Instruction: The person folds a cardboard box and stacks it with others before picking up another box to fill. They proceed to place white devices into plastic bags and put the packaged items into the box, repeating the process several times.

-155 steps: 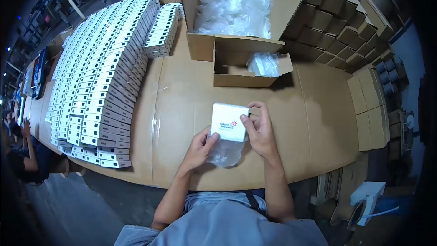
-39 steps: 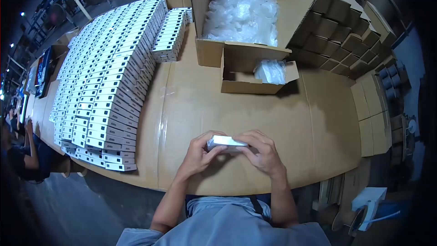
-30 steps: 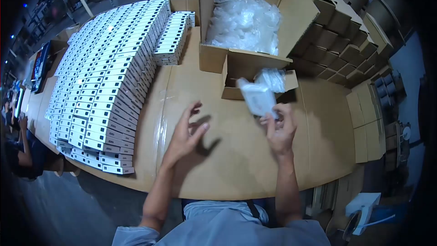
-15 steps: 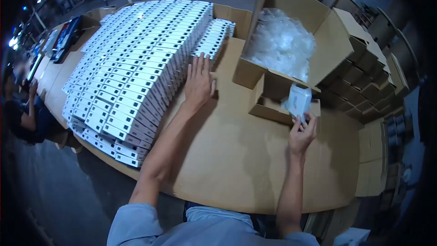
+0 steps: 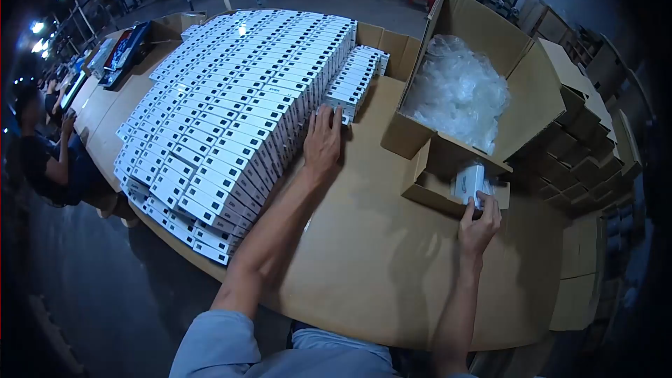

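Observation:
My right hand (image 5: 480,225) pinches the near end of a small white box (image 5: 469,180), which sits tilted inside a small open carton (image 5: 428,197). Clear plastic shows beside that box. My left hand (image 5: 323,145) lies with outstretched fingers against the near end of a short row of white boxes (image 5: 353,75). Its fingertips appear to touch the front boxes, and nothing shows in its grasp. Left of this hand rises a large block of tightly packed white boxes (image 5: 245,108) with dark square marks on their edges.
Behind the small carton stands a large open carton (image 5: 400,131) filled with clear plastic bags (image 5: 458,87). Stacked brown cartons (image 5: 570,147) line the right side. Brown sheet covers the table (image 5: 350,259). Another person (image 5: 52,161) is at the table's far left.
My right hand has lowered the small white box into the small carton. My left hand stays by the short row, its fingers now nearer the front boxes. The camera view has shifted.

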{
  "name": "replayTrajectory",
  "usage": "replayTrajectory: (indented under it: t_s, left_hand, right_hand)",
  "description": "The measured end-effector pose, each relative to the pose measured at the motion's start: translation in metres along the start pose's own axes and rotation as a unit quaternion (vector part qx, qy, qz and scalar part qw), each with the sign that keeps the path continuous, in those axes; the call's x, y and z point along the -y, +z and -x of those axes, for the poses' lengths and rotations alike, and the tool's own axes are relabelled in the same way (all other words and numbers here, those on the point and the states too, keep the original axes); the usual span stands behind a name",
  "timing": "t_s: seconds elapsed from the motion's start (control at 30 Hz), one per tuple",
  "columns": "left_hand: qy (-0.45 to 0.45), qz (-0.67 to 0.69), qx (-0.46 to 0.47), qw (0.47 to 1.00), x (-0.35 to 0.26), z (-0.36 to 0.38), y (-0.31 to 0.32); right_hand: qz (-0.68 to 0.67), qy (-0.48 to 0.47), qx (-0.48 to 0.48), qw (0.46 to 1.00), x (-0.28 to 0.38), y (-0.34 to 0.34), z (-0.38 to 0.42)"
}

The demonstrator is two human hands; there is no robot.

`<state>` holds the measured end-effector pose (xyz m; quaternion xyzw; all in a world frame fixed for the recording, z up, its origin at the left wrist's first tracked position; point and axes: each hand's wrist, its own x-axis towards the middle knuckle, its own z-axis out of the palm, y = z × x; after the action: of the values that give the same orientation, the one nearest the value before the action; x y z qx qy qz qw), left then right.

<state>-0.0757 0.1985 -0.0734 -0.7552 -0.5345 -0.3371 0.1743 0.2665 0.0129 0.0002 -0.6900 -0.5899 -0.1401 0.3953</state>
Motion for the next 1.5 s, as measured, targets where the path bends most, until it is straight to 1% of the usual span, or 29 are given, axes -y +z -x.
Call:
replayTrajectory:
  t_s: [0.07,0.2,0.23,0.3,0.4,0.43,0.53,0.57,0.63,0.67,0.7,0.73,0.8,0.87,0.9,0.97,1.0,1.03,1.07,1.1,1.13,1.2,1.23,1.27,1.33,1.37,1.4,1.47,1.5]
  left_hand:
    - [0.010,-0.013,0.006,1.000,0.006,0.000,0.001]
    - [0.042,0.011,-0.007,0.999,0.010,-0.002,-0.002]
    - [0.051,0.001,-0.041,0.998,0.008,0.001,-0.002]
    - [0.042,0.007,-0.034,0.999,0.006,0.004,-0.009]
    - [0.029,0.048,-0.029,0.998,-0.007,0.010,-0.032]
    - [0.022,0.069,-0.035,0.997,-0.011,0.013,-0.039]
    - [0.021,0.135,-0.057,0.989,-0.031,0.030,-0.072]
    - [0.017,0.160,-0.047,0.986,-0.042,0.038,-0.088]
    - [0.015,0.195,-0.035,0.980,-0.069,0.055,-0.118]
    - [0.018,0.206,-0.033,0.978,-0.083,0.065,-0.130]
    - [0.035,0.221,-0.024,0.974,-0.095,0.078,-0.137]
    - [0.055,0.237,-0.014,0.970,-0.106,0.090,-0.144]
    - [0.098,0.290,0.017,0.952,-0.130,0.105,-0.164]
    - [0.128,0.330,0.088,0.931,-0.145,0.119,-0.172]
    - [0.156,0.327,0.115,0.925,-0.152,0.118,-0.174]
    - [0.127,0.409,0.199,0.881,-0.157,0.109,-0.184]
    - [0.111,0.445,0.241,0.855,-0.158,0.103,-0.187]
    - [0.121,0.442,0.244,0.855,-0.155,0.099,-0.179]
    - [0.134,0.433,0.242,0.858,-0.152,0.087,-0.178]
    - [0.145,0.423,0.240,0.861,-0.152,0.066,-0.177]
    - [0.157,0.414,0.238,0.865,-0.153,0.044,-0.176]
    - [0.117,0.392,0.180,0.895,-0.170,-0.006,-0.171]
    - [0.125,0.394,0.145,0.899,-0.181,-0.036,-0.165]
    - [0.133,0.396,0.110,0.902,-0.193,-0.067,-0.157]
    - [0.158,0.420,0.079,0.890,-0.213,-0.125,-0.130]
    - [0.169,0.397,0.098,0.897,-0.224,-0.152,-0.117]
    - [0.180,0.374,0.115,0.902,-0.234,-0.176,-0.103]
    - [0.247,0.291,0.159,0.910,-0.240,-0.198,-0.043]
    - [0.279,0.248,0.181,0.910,-0.241,-0.203,-0.016]
  right_hand:
    - [0.013,-0.007,0.011,1.000,-0.004,0.004,-0.001]
    - [0.037,-0.018,0.013,0.999,-0.012,0.025,-0.001]
    - [0.032,-0.006,0.017,0.999,-0.014,0.029,-0.003]
    - [0.026,0.022,0.027,0.999,-0.017,0.031,-0.002]
    - [0.096,0.013,0.036,0.995,-0.010,0.028,-0.001]
    - [0.102,0.055,0.089,0.989,-0.007,0.025,0.000]
    - [0.196,-0.031,0.008,0.980,0.014,0.003,0.009]
    - [0.165,0.017,0.042,0.985,0.028,-0.005,0.016]
    - [-0.015,0.028,0.087,0.996,0.039,-0.017,0.036]
    - [-0.124,0.056,0.150,0.979,0.046,-0.022,0.049]
    - [-0.232,0.083,0.208,0.947,0.054,-0.024,0.063]
    - [-0.403,0.150,0.253,0.866,0.063,-0.023,0.076]
    - [-0.585,0.265,0.317,0.698,0.077,-0.025,0.099]
    - [-0.647,0.221,0.268,0.678,0.092,-0.027,0.108]
    - [-0.593,0.203,0.263,0.734,0.086,-0.030,0.113]
    - [-0.473,0.169,0.250,0.828,0.075,-0.032,0.124]
    - [-0.480,0.180,0.258,0.819,0.064,-0.034,0.131]
    - [-0.487,0.191,0.266,0.810,0.050,-0.037,0.137]
    - [-0.495,0.201,0.275,0.799,0.039,-0.040,0.142]
    - [-0.475,0.208,0.249,0.818,0.034,-0.044,0.144]
    - [-0.457,0.245,0.268,0.812,0.027,-0.051,0.145]
    - [-0.417,0.317,0.305,0.795,0.013,-0.065,0.147]
    - [-0.429,0.310,0.257,0.808,0.006,-0.062,0.155]
    - [-0.410,0.283,0.234,0.835,0.001,-0.062,0.157]
    - [-0.367,0.226,0.186,0.883,-0.012,-0.064,0.156]
    - [-0.324,0.265,0.200,0.886,-0.007,-0.078,0.140]
    - [-0.321,0.253,0.188,0.893,-0.011,-0.080,0.137]
    - [-0.316,0.229,0.166,0.906,-0.021,-0.082,0.131]
    - [-0.330,0.248,0.140,0.900,-0.025,-0.077,0.131]
